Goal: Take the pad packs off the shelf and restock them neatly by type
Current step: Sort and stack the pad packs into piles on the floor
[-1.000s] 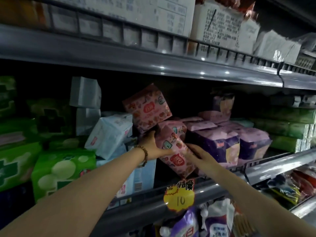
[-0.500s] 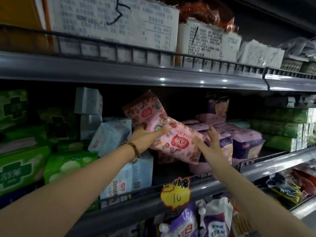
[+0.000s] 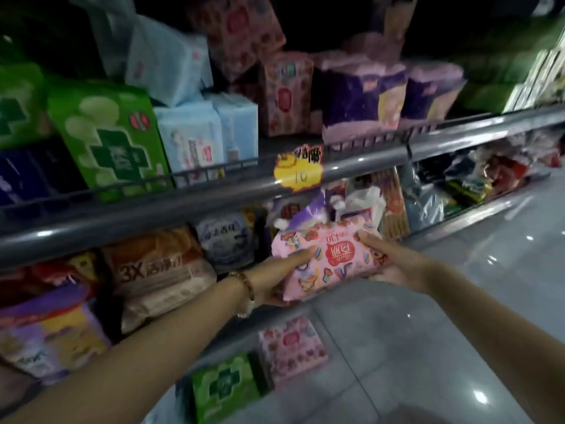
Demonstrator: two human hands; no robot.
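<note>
Left hand point(image 3: 275, 276): I grip the left end of the pink pack point(image 3: 330, 258), thumb across its face.
Right hand point(image 3: 394, 264): my fingers curl round the right end.
Pink pack: in the air between both hands, below the shelf rail point(image 3: 183, 206) and the yellow price tag point(image 3: 298, 172).
Long axis: left to right, face up, print upside down to me.
Floor point(image 3: 428, 347): a second pink pack point(image 3: 292, 350) and a green pack point(image 3: 224, 387) lie flat.

**Pinks, greens and one yellow tag**

The soft pink plastic pad pack point(image 3: 330, 258) carries small multicoloured cartoon prints and a red logo. The boxy green pack point(image 3: 107, 136) shows a darker green cross over pale circles. The jagged yellow paper tag point(image 3: 298, 172) bears dark writing.
</note>
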